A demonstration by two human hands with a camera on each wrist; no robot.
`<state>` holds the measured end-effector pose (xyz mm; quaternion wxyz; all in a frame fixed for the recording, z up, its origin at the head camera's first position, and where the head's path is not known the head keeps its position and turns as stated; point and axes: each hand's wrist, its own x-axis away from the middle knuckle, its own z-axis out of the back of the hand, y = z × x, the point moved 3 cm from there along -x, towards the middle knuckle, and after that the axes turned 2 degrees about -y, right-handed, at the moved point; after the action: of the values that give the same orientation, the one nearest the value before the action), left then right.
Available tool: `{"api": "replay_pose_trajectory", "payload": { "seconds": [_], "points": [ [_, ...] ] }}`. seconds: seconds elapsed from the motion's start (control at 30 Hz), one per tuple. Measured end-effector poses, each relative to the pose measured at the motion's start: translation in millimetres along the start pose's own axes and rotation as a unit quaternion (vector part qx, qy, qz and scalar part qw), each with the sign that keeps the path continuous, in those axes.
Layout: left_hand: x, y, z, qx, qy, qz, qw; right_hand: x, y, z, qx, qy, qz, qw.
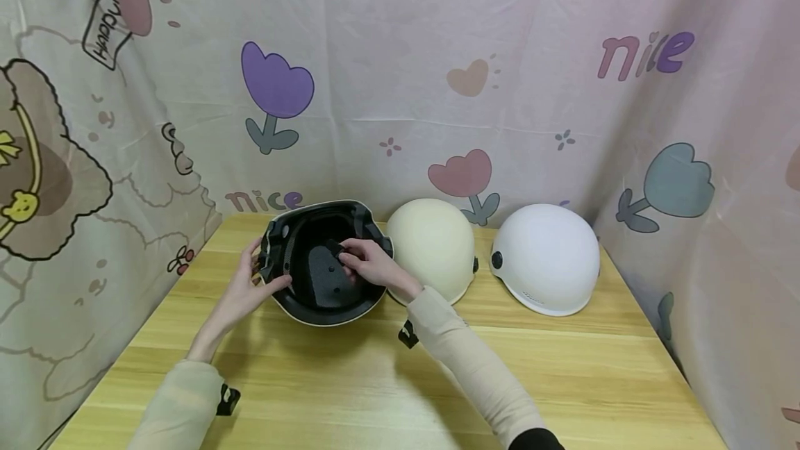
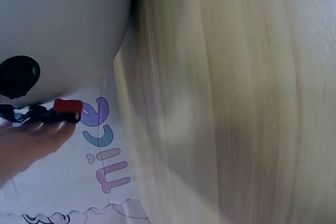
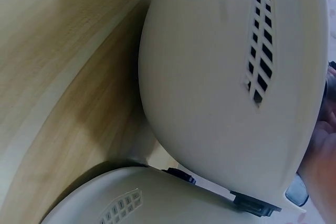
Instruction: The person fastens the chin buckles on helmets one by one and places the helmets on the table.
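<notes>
On its crown lies an upturned helmet (image 1: 312,301), showing a black padded inside. My left hand (image 1: 259,280) grips its left rim, thumb over the edge and fingers along the outside. In the left wrist view, the fingers of that hand touch a black strap with a red buckle (image 2: 68,106), below a round black knob (image 2: 20,76). Inside the helmet, my right hand (image 1: 375,264) pinches a small black piece (image 1: 334,247); its exact kind is unclear. The right wrist view shows the pale shell (image 3: 220,77) with its slotted vent, and only part of the right hand (image 3: 323,145).
Close to the right of the upturned helmet stands a cream helmet (image 1: 431,245), dome up. Farther right is a white helmet (image 1: 546,255). All three are towards the back of the wooden table (image 1: 350,387), before a printed curtain (image 1: 387,75).
</notes>
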<state>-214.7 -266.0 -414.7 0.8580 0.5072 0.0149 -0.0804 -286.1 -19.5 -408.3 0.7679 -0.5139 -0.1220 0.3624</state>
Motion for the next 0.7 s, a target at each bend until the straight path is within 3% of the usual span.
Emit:
{"api": "replay_pose_trajectory", "payload": {
  "seconds": [0.1, 0.2, 0.4, 0.53, 0.7],
  "points": [
    [-0.2, -0.6, 1.0, -0.03, 0.015, -0.016, 0.9993, 0.3, -1, 0, 0.005, -0.003, 0.003, 1.0],
    [0.1, -2.1, 2.5, -0.058, 0.028, -0.023, 0.9976, -0.1, -5, 1, 0.053, 0.014, 0.033, 0.9979],
    [3.0, -3.6, 5.7, -0.078, 0.034, 0.01, 0.9963, 1.0, -10, 2, 0.152, 0.058, 0.084, 0.9831],
    [2.9, -0.5, 6.5, -0.078, 0.046, 0.011, 0.9958, 2.5, -7, 1, 0.138, 0.066, 0.084, 0.9846],
    [1.4, 3.2, 6.7, -0.042, 0.113, -0.033, 0.9922, 2.2, -4, 1, 0.107, 0.075, 0.086, 0.9877]
  ]
}}
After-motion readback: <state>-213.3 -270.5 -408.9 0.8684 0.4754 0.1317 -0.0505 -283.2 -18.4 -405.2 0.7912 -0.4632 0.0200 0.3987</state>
